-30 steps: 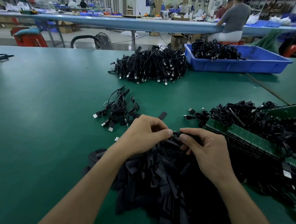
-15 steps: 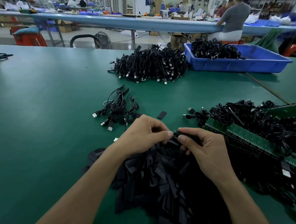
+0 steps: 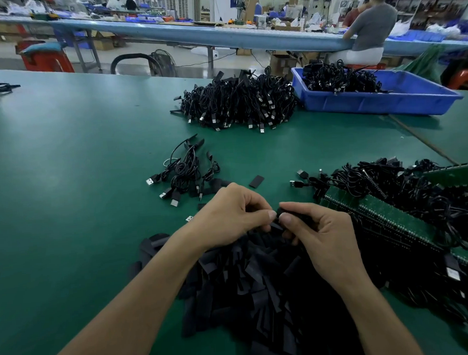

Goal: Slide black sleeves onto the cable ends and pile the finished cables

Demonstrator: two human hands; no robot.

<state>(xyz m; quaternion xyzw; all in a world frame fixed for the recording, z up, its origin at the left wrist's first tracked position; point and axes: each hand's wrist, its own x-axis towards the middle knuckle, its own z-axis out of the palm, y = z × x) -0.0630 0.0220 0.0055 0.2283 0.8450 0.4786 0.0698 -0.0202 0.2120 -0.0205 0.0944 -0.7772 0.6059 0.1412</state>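
The left hand [image 3: 229, 214] and the right hand [image 3: 321, 235] meet thumb-tip to thumb-tip just above the heap of loose sleeves [image 3: 260, 279]. Each grip is clamped: thumb and curled fingers of both pinch one short dark piece, the cable end [image 3: 289, 213], held between them. Its long axis runs left to right, from one grip straight into the other, so the coming move is, as I judge, a push along that line, the hands drawing together rather than lifting. Which hand has the sleeve and which the plug I cannot tell (black on black, and the fingers cover most of it). The cable end sits more in the right grip, poking toward the left thumb. The small pile of finished cables [image 3: 184, 174] lies on the tabletop [image 3: 65, 186] ahead and to the left, nearer the left hand, so that hand looks better placed to drop the finished one there; the unsleeved cables [image 3: 396, 185] lie to the right over a green board [image 3: 386, 212], nearer the right hand
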